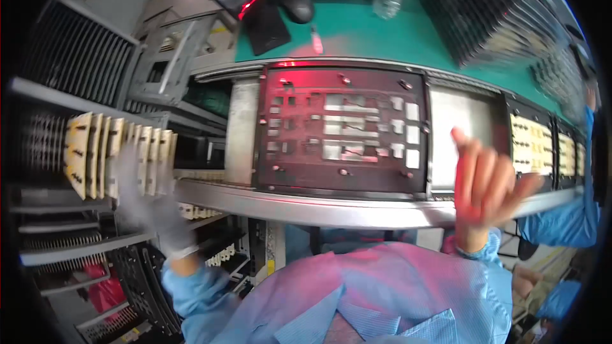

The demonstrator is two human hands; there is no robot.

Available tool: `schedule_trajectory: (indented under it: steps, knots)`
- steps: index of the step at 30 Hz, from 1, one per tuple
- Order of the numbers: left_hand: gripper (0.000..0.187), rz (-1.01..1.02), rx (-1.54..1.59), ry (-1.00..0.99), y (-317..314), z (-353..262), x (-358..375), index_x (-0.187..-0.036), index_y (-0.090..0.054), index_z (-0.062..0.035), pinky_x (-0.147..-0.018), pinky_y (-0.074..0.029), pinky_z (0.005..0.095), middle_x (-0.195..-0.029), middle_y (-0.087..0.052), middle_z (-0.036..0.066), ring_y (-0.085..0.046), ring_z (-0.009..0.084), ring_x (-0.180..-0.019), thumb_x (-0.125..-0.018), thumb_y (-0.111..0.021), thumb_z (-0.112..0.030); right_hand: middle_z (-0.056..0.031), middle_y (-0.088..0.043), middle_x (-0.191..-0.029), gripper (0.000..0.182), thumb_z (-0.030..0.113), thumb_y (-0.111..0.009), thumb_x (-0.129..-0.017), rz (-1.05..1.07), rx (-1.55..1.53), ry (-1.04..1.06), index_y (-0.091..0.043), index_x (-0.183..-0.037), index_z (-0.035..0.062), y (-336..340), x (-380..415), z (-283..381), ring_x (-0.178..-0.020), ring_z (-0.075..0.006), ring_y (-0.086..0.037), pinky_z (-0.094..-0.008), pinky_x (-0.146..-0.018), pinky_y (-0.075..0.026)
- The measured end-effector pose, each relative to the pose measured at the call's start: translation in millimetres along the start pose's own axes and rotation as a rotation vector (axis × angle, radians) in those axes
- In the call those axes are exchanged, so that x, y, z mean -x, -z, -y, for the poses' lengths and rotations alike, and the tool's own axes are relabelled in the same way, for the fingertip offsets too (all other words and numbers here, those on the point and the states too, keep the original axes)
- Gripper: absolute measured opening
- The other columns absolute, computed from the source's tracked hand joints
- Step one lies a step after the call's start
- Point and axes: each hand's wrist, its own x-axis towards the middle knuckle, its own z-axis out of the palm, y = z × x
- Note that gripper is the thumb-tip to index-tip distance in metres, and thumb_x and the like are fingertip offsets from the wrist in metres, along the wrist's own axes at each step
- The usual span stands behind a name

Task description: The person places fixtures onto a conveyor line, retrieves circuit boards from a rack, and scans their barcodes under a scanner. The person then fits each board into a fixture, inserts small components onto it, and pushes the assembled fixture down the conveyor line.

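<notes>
My left hand (145, 207), in a grey-white glove, is smeared by motion in front of several cream-coloured circuit boards (78, 156). The boards stand upright, side by side, in a dark slotted rack at the left. Whether the glove grips one of them cannot be made out. Over the silver conveyor rail, on the right, my bare right hand (486, 181) holds nothing; its thumb stands out and its fingers are partly bent. Between the hands, a black fixture plate (341, 172) with cut-outs and several screws lies on the conveyor, lit red in part.
A scanner with red lights (250, 1) and a computer mouse (298, 7) sit on the green mat (344, 22) behind the conveyor. Dark stacked racks (484, 13) stand at the back right. More fixtures holding cream boards (532, 143) line the right, near another person's blue sleeve (567, 220).
</notes>
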Motion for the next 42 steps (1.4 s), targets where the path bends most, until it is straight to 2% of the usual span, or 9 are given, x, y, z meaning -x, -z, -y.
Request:
schedule_trajectory:
  steps: [2, 5, 8, 14, 17, 32, 36, 39, 42]
  knots:
    - [0.04, -0.265, 0.021, -0.137, 31, 74, -10, -0.127, -0.054, 0.0027, -0.099, -0.044, 0.0419, -0.125, -0.059, 0.015, -0.057, 0.0285, -0.111, -0.091, -0.063, -0.009, -0.005, -0.045, -0.038, 0.082, 0.057, -0.022, -0.101, 0.321, -0.331, 0.042, -0.062, -0.05, 0.0058, -43, -10, 10, -0.034, -0.017, -0.042, -0.044, -0.083, -0.048]
    - [0.042, -0.049, -0.454, 0.13, 77, 112, -9, -0.132, -0.051, 0.0003, -0.102, -0.042, 0.0405, -0.131, -0.055, 0.017, -0.054, 0.0281, -0.118, -0.096, -0.059, -0.018, -0.0069, -0.05, -0.048, 0.085, 0.053, -0.013, -0.102, 0.367, -0.7, -0.084, -0.057, -0.05, 0.0021, -78, -7, 35, -0.043, -0.0185, -0.048, -0.0401, -0.048, -0.047]
    - [0.052, 0.195, -0.089, 0.345, 88, 137, 1, -0.138, -0.049, -0.0044, -0.105, -0.04, 0.0357, -0.138, -0.052, 0.014, -0.049, 0.0268, -0.128, -0.1, -0.045, -0.04, -0.007, -0.051, -0.048, 0.085, 0.053, -0.013, -0.102, 0.34, -0.751, -0.044, -0.057, -0.05, 0.0021, -80, 6, 33, -0.043, -0.0185, -0.048, -0.0398, -0.048, -0.047]
    - [0.038, 0.191, 0.235, 0.376, 100, 169, 12, -0.133, -0.051, -0.0012, -0.108, -0.037, 0.0405, -0.133, -0.056, 0.012, -0.054, 0.0244, -0.121, -0.101, -0.048, -0.021, -0.0074, -0.052, -0.05, 0.085, 0.052, -0.012, -0.102, 0.357, -0.802, -0.005, -0.057, -0.051, 0.0023, -93, -2, 18, -0.044, -0.0186, -0.049, -0.0389, -0.049, -0.048]
    - [0.026, 0.237, -0.355, -0.058, 100, 181, 2, -0.117, -0.062, -0.0032, -0.106, -0.037, 0.043, -0.115, -0.067, 0.006, -0.062, 0.0268, -0.104, -0.094, -0.058, -0.012, -0.0075, -0.052, -0.05, 0.085, 0.052, -0.011, -0.102, 0.341, -0.802, 0.031, -0.057, -0.051, 0.0023, -99, -5, 11, -0.044, -0.0187, -0.049, -0.0384, -0.049, -0.048]
    - [0.015, -0.19, -0.473, -0.594, 81, 112, -5, -0.105, -0.064, -0.0101, -0.08, -0.05, 0.0392, -0.097, -0.07, 0.001, -0.067, 0.0179, -0.085, -0.091, -0.065, -0.018, -0.0084, -0.055, -0.054, 0.084, 0.051, -0.01, -0.103, 0.401, -1.017, 0.209, -0.057, -0.052, 0.0027, -127, -4, -18, -0.047, -0.019, -0.05, -0.0362, -0.049, -0.049]
    - [0.025, -0.295, -0.449, -0.601, 93, 33, -11, -0.103, -0.063, -0.0156, -0.082, -0.048, 0.0344, -0.081, -0.06, -0.001, -0.06, 0.0147, -0.075, -0.079, -0.07, -0.013, 0.0013, -0.041, -0.048, 0.076, 0.058, -0.01, -0.1, 0.2, -0.242, -0.008, -0.049, -0.052, 0.0133, -102, -14, -51, -0.046, -0.0165, -0.045, -0.0397, -0.081, -0.045]
    - [0.021, -0.438, -0.321, -0.777, 99, 14, -12, -0.077, -0.057, -0.0103, -0.072, -0.048, 0.0331, -0.08, -0.057, 0.003, -0.057, 0.0158, -0.073, -0.094, -0.051, -0.022, -0.0055, -0.057, -0.066, 0.083, 0.066, -0.01, -0.096, 0.052, 0.021, -0.573, -0.061, -0.084, 0.0016, -98, -18, -82, -0.064, -0.0172, -0.056, -0.0314, -0.073, -0.047]
    - [0.04, -0.663, -0.295, -0.784, 86, -26, -24, -0.065, -0.047, -0.0153, -0.046, -0.034, 0.0286, -0.054, -0.033, -0.002, -0.038, 0.0097, -0.047, -0.101, -0.035, -0.027, -0.0173, -0.06, -0.124, 0.094, 0.072, -0.015, -0.091, 0.166, -0.637, -0.78, -0.043, -0.135, -0.0056, -92, -18, -110, -0.112, -0.0238, -0.061, -0.0359, -0.099, -0.046]
